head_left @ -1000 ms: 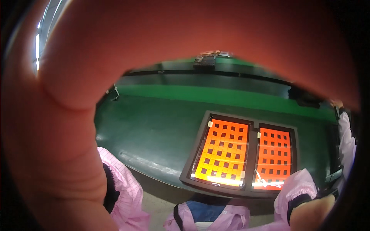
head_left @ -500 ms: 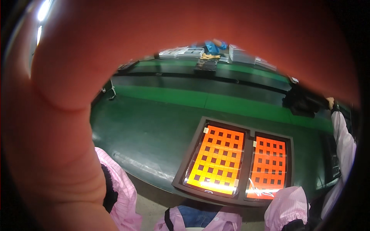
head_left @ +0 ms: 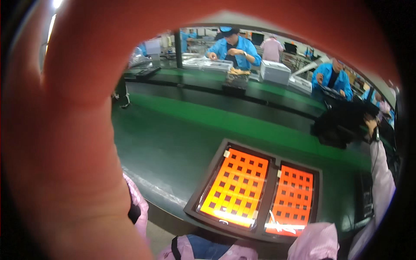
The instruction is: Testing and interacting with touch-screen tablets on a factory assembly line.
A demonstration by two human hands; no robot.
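Observation:
Very close to the lens, my left hand (head_left: 82,156) fills the left side, blurred and reddish. Skin also arches across the top and down the right, framing the scene; what its fingers hold, if anything, is hidden. A pink sleeve with a dark cuff (head_left: 136,208) shows beside it. My right sleeve (head_left: 314,242), pink too, is at the bottom edge, but the hand is out of sight. Just beyond that sleeve lies a dark two-bay tray (head_left: 203,186). It holds a larger yellow-orange panel (head_left: 236,186) and a smaller orange panel (head_left: 291,195), both patterned with dark squares.
The tray rests on a green worktable (head_left: 160,143). A co-worker's pink-sleeved hand (head_left: 371,125) touches a black item (head_left: 338,121) at the right. Across the bench, people in blue jackets (head_left: 247,45) work near a white stack (head_left: 275,71) and a black box (head_left: 235,82).
The view has tilted upward, bringing the people across the bench into sight. The tray appears slightly lower and further left. My left hand still covers the view's edge.

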